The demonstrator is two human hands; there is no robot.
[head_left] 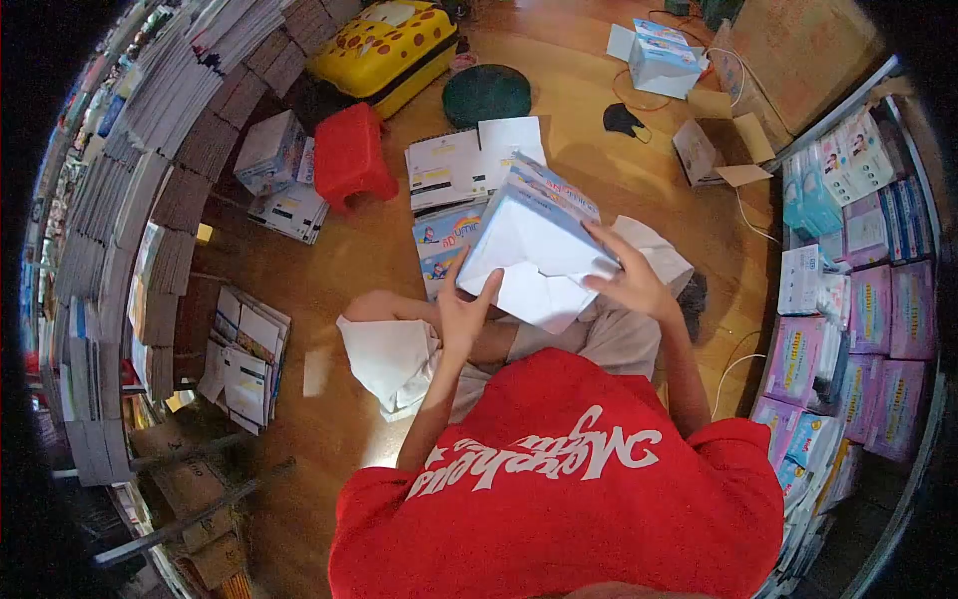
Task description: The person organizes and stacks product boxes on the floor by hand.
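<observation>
A box-like white packet (539, 262) with blue printed edges is held tilted above my crossed legs. My left hand (466, 307) holds its lower left corner, thumb on the white face. At its right side, my right hand (631, 277) presses the fingers on the white face. Overlapping folded flaps show at the middle of that face. Just beyond the packet lie flat printed cartons, one blue (445, 240) and others white (446, 170).
Stacks of flat cartons (150, 110) line the left side. A red stool (353, 157), yellow case (387, 50) and green round seat (486, 96) stand ahead. An open brown box (707, 155) and shelves of pink packs (800, 354) are at the right.
</observation>
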